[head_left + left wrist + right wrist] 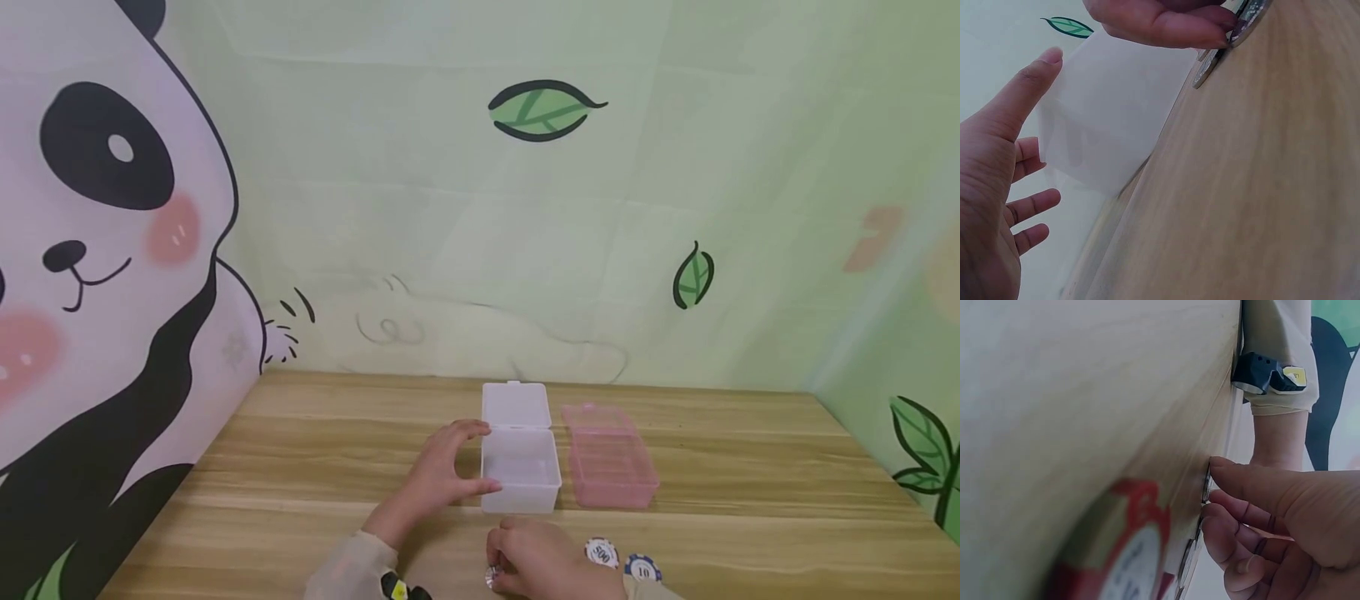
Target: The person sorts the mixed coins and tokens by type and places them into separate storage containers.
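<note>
My left hand (438,467) is at the left side of a white plastic box (519,498) whose lid stands open at the back. Its thumb reaches over the front rim, and its fingers are spread, fairly straight, in the left wrist view. In front of the box, my right hand (543,554) is low on the table, fingers curled. Thumb and fingertips pinch the edge of a shiny silver disc (492,577). The left wrist view shows two such thin discs, one a sparkly disc (1251,22) by the fingertips. The right hand partly hides them.
Right of the white box stands a translucent pink box (615,492), lid open. A poker chip marked 500 (602,552) and a blue chip marked 10 (642,569) lie right of my right hand. A printed cloth (450,208) hangs behind the wooden table (315,467).
</note>
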Motion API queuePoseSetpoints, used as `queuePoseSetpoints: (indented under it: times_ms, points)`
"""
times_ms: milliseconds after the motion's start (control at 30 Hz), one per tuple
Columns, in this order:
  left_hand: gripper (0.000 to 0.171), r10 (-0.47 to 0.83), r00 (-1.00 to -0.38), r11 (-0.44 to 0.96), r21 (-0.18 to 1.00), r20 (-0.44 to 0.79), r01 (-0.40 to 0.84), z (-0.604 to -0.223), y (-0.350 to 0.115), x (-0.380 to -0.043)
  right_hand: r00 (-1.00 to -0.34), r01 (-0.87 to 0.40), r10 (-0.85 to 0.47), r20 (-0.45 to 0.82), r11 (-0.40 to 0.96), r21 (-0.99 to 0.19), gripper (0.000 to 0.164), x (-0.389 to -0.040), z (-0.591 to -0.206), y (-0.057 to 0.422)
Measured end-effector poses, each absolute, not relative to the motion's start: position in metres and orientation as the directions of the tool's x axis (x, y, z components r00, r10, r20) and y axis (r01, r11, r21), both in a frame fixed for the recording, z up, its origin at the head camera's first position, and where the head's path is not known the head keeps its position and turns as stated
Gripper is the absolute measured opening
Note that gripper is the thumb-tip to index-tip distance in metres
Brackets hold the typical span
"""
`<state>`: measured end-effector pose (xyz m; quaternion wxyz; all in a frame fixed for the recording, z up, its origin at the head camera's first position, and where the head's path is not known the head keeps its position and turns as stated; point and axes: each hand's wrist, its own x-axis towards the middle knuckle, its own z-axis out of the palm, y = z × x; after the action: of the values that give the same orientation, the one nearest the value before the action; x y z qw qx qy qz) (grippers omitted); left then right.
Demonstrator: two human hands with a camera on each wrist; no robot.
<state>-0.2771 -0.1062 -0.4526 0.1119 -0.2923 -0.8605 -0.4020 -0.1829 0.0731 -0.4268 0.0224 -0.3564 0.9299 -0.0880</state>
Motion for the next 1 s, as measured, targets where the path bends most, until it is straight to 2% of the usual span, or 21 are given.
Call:
queuePoseSetpoints:
  times_ms: [467, 700, 1000]
  points:
    - [0.067, 0.420, -0.796, 0.499, 0.621, 0.437, 0.604, -0.4485, -0.1052, -0.2765, -0.767, -0.629, -0.642, -0.005, 0.752, -0.198, 0.015, -0.1830, -0.4262, 0.0717]
    - [0.068, 0.420, -0.796, 0.502, 0.620, 0.435, 0.603, -0.4488, -0.1055, -0.2755, -0.775, -0.603, -0.632, -0.029, 0.751, -0.269, 0.014, -0.1829, -0.4244, 0.0732]
    - [0.068, 0.412, -0.796, 0.505, 0.616, 0.443, 0.605, -0.4511, -0.1049, -0.2760, -0.793, -0.563, -0.606, -0.060, 0.767, -0.307, 0.017, -0.1819, -0.4237, 0.0728]
